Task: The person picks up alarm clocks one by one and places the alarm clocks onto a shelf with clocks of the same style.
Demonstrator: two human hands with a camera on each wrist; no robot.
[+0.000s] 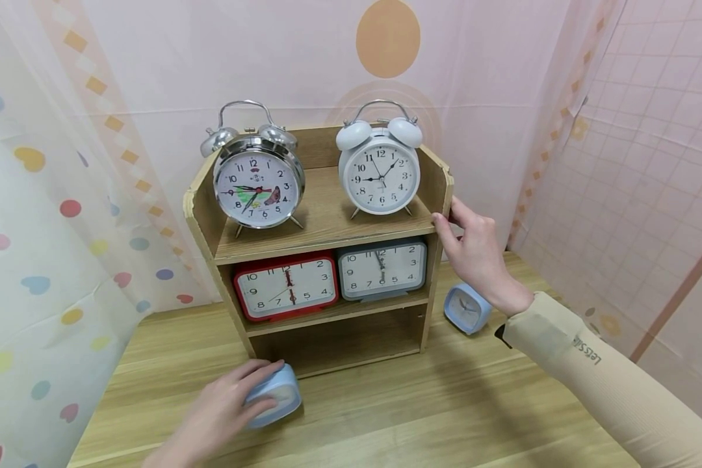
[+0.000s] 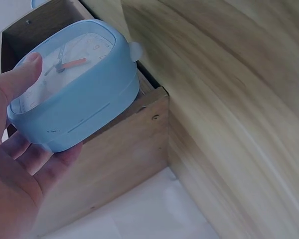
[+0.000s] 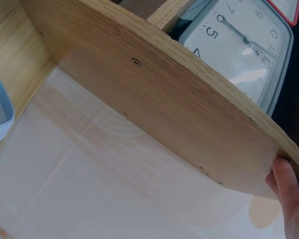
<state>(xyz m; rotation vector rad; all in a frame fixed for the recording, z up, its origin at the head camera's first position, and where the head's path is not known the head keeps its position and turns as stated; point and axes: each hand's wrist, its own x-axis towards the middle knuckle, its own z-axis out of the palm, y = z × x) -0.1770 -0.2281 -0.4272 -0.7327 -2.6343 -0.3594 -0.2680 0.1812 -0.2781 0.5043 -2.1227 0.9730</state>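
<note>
My left hand [image 1: 219, 406] grips a light blue alarm clock [image 1: 289, 391] low at the front left corner of a small wooden shelf [image 1: 322, 224]. In the left wrist view, the thumb lies over the clock's face [image 2: 60, 67] and the fingers curl beneath its body. My right hand [image 1: 476, 257] pinches the shelf's right side panel [image 3: 139, 89] near the upper board, thumb at the front edge. On top stand a silver twin-bell clock [image 1: 259, 185] and a white twin-bell clock [image 1: 380, 170]. The middle level holds a red clock [image 1: 286, 286] and a grey clock [image 1: 382, 268].
A second light blue clock [image 1: 468, 308] stands on the wooden table [image 1: 374, 422], right of the shelf under my right wrist. The shelf's bottom compartment [image 1: 339, 341] faces forward. Patterned curtains [image 1: 169, 78] hang behind and at both sides.
</note>
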